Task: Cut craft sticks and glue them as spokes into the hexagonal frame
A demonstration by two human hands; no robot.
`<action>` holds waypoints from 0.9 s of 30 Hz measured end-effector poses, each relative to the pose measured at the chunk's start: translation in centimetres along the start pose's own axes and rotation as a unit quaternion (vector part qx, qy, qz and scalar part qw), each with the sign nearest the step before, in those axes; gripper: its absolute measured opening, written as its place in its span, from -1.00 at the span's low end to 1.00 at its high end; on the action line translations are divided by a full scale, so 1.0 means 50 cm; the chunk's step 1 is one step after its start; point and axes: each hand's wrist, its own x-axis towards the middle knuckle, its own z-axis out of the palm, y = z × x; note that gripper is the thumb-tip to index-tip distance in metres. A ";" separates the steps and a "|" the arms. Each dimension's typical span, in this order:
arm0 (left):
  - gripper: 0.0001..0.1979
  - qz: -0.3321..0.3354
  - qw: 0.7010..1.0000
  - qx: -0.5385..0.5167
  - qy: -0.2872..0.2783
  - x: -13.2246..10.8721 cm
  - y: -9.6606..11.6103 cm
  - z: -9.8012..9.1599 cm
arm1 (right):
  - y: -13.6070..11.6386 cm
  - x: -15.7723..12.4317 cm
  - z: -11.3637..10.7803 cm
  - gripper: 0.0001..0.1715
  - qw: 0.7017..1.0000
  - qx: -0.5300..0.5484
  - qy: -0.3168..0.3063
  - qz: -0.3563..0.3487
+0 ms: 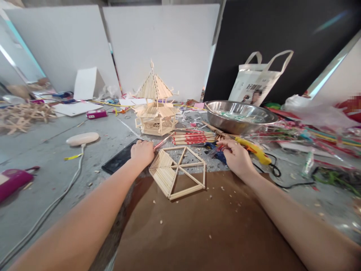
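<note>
My left hand [142,152] is closed, with a slim red-and-clear pen [164,140] sticking out from its fingers. It rests over a dark flat tablet-like slab [120,156]. Between my hands lies a hexagonal frame of pale wooden sticks [187,186]; its left part is filled with sticks laid side by side. My right hand [236,156] pinches a small reddish, see-through piece [216,149] that I cannot make out clearly. Close to those fingers are a blue-handled tool [221,157] and a yellow glue gun [255,150]. Behind the frame lie red-tipped sticks [193,137].
A stick-built pavilion model [156,113] stands behind. Farther right are a metal basin [239,126] and a white bag [251,82]. Brown paper [203,233] covers the near floor. At left, a white device [82,139] trails a grey cable [70,186].
</note>
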 end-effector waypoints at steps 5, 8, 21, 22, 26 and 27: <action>-0.72 -0.035 0.999 -0.017 -0.003 -0.007 0.002 -0.028 | -0.007 -0.006 0.002 -0.75 0.996 0.065 0.040 0.038; -0.70 -0.003 0.998 -0.049 0.043 -0.022 0.024 -0.053 | -0.024 -0.007 0.000 -0.81 0.983 0.166 0.041 0.071; -0.68 0.317 0.913 -0.190 0.174 -0.068 0.070 -0.076 | -0.092 -0.004 -0.025 -0.77 0.819 0.538 0.005 0.201; -0.67 0.328 0.910 -0.181 0.175 -0.066 0.067 -0.080 | -0.093 -0.002 -0.028 -0.79 0.815 0.542 0.003 0.203; -0.64 0.335 0.910 -0.151 0.190 -0.054 0.052 -0.089 | -0.103 -0.001 -0.040 -0.87 0.812 0.548 -0.013 0.198; -0.64 0.325 0.912 -0.150 0.200 -0.050 0.048 -0.089 | -0.107 -0.001 -0.043 -0.89 0.811 0.551 -0.014 0.196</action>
